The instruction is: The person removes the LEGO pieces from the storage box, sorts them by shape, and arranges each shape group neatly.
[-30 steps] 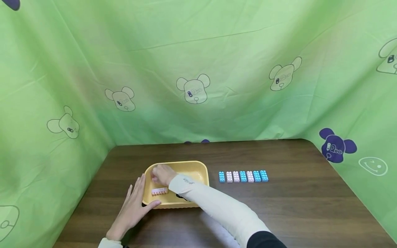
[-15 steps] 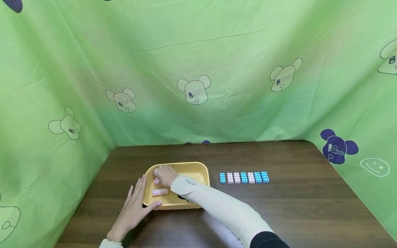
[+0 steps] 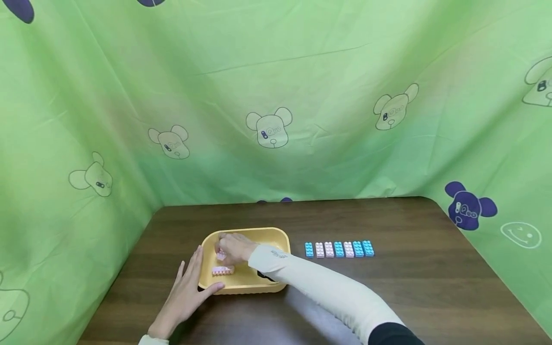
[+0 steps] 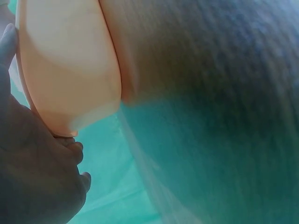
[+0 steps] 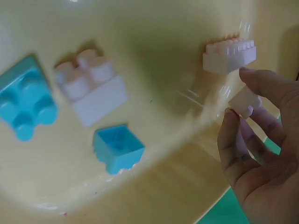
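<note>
My right hand (image 3: 236, 247) pinched a pale pink toy brick (image 5: 244, 100) between thumb and fingertips, inside the yellow tray (image 3: 246, 290) near its left edge. Another pink brick (image 3: 223, 271) lay close by, towards the tray's near left corner. My left hand (image 3: 184, 290) grasped nothing — its fingers straight along the tray's left edge. Seven blue-and-pink bricks (image 3: 339, 249) lined the tabletop (image 3: 431, 278) beyond the tray's right edge.

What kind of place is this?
Maybe a screened-off play corner: green cloth with cartoon heads hangs behind and beside a brown table, which holds a tray and toy bricks.
</note>
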`<action>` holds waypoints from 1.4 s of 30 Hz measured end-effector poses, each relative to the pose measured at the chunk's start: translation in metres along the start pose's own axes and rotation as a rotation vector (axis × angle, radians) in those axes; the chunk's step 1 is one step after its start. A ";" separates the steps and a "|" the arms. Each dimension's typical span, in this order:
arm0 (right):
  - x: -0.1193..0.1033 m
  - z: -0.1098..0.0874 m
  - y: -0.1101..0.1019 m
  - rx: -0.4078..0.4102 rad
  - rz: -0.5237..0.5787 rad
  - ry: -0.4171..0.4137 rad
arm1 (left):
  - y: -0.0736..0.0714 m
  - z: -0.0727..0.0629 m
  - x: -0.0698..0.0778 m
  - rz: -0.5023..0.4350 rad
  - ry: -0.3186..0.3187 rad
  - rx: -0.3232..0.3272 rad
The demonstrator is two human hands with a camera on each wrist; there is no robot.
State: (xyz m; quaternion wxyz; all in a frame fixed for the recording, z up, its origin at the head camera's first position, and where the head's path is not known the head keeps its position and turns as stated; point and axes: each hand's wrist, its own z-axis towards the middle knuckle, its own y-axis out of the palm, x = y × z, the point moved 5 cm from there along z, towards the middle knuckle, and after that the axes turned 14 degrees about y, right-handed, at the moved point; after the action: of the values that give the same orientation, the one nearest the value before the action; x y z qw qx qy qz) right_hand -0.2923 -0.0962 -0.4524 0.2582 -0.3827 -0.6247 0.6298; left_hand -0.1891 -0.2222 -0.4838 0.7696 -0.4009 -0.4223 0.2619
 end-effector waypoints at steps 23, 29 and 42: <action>0.037 -0.034 -0.036 0.125 0.195 -0.096 | 0.000 -0.003 0.004 -0.015 -0.008 0.006; 0.052 -0.049 -0.043 0.168 0.211 -0.182 | 0.000 -0.003 0.005 -0.010 0.001 0.022; 0.098 -0.090 -0.069 0.186 0.219 -0.219 | 0.000 -0.003 0.004 -0.024 -0.010 0.014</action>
State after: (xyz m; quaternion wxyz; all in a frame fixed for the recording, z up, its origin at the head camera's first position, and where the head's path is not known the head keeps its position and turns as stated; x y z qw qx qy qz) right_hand -0.2863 0.0416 -0.3933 0.1529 -0.3521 -0.5428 0.7470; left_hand -0.1840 -0.2205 -0.4827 0.7734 -0.3891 -0.4290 0.2576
